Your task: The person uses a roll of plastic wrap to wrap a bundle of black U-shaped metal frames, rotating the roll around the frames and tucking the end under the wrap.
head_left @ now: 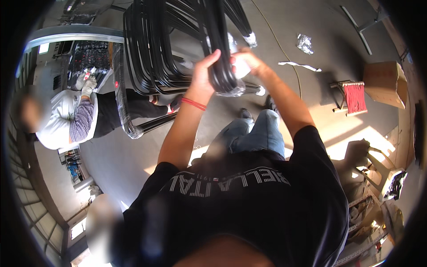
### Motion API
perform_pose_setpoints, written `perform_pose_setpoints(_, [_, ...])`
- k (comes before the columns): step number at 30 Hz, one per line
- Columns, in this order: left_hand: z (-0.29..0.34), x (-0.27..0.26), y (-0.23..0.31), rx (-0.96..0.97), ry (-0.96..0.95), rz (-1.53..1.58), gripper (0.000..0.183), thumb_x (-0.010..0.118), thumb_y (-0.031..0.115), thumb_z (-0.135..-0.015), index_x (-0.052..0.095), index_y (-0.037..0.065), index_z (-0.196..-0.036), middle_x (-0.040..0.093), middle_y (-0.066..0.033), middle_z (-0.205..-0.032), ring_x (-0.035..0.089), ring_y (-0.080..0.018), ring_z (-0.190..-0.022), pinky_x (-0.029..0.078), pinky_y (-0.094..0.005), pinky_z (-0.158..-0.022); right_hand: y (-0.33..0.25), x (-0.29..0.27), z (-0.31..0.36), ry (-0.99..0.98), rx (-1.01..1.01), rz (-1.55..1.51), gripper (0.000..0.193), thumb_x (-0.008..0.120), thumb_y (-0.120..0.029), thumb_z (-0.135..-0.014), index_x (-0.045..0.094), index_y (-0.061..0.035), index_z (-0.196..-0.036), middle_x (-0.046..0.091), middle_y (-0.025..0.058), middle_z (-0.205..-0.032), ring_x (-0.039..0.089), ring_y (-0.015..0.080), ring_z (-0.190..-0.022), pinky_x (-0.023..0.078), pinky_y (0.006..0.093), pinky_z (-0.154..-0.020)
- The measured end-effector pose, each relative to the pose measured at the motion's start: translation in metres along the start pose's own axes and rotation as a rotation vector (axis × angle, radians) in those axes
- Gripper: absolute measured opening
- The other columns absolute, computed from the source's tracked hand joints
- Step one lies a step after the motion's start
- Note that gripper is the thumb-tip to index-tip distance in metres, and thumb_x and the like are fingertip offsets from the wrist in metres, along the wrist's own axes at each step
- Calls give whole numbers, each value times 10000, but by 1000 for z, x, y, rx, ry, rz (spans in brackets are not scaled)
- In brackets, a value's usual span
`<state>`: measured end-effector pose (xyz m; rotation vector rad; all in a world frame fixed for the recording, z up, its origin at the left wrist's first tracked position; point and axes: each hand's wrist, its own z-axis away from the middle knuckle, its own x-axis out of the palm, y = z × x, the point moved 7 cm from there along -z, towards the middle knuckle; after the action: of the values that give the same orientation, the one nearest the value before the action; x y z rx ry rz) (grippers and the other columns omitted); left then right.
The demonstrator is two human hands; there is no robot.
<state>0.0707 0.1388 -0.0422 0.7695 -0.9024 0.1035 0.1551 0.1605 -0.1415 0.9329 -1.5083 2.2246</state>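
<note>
My left hand [203, 75], below a red cord on the wrist, grips the side of a bundle of black bent tubes [221, 73], thumb pointing up. Clear plastic wrap [232, 91] covers the bundle's near end. On the bundle's other side, my right hand [249, 60] curls round a bright white object [241, 68], pressed close to the tubes. Glare washes that object out, so its kind cannot be made out. More black bent tubes [153, 66] hang in a row to the left and behind, some with wrapped ends.
At left, a gloved co-worker [66, 118] handles items beside a metal rail [73, 34]. Crumpled plastic [304, 43], a white strip [300, 66] and a long cord [284, 49] lie on the floor. A red-seated stool [353, 99] and cardboard box [384, 82] stand at right.
</note>
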Motion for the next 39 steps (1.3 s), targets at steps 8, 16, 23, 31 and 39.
perform_pose_setpoints(8, [61, 89, 51, 708, 451, -2175, 307, 540, 254, -832, 587, 0, -997, 532, -130, -913, 471, -331, -872, 389, -365, -809, 14, 49, -3, -253, 59, -60, 578, 657, -202, -728, 422, -55, -1234, 591, 51, -928, 590, 119, -764, 503, 242, -676])
perform_pose_setpoints(16, [72, -36, -7, 293, 196, -650, 740, 618, 177, -765, 202, -1, -1350, 276, -89, -1362, 281, -190, -1249, 266, -313, -989, -4, 69, 11, -376, -51, 124, 583, 620, -108, -766, 375, -57, -1292, 549, 63, -1057, 535, 112, -933, 442, 231, -819])
perform_pose_setpoints(23, [76, -38, -9, 700, 483, -499, 715, 729, 102, -623, 337, 4, -1213, 434, -97, -1185, 443, -187, -1087, 346, -317, -936, -24, 68, 18, -322, -135, 327, 566, 580, -188, -808, 341, -83, -1310, 518, 73, -1142, 500, 167, -1039, 419, 286, -870])
perform_pose_setpoints(31, [118, -25, 2, 702, 734, -834, 733, 764, 105, -564, 348, -27, -1153, 477, -122, -1080, 508, -182, -966, 433, -299, -820, -55, 111, 52, -570, 127, -281, 732, 428, -587, -802, 379, -12, -1252, 552, 203, -1036, 566, 283, -955, 463, 369, -820])
perform_pose_setpoints(39, [154, -11, -14, 602, 921, -893, 771, 789, 192, -536, 358, -27, -1136, 527, -137, -1030, 541, -208, -938, 449, -329, -790, -36, 96, 37, -570, 28, -321, 720, 454, -661, -738, 456, -31, -1088, 548, 142, -871, 564, 215, -797, 471, 308, -699])
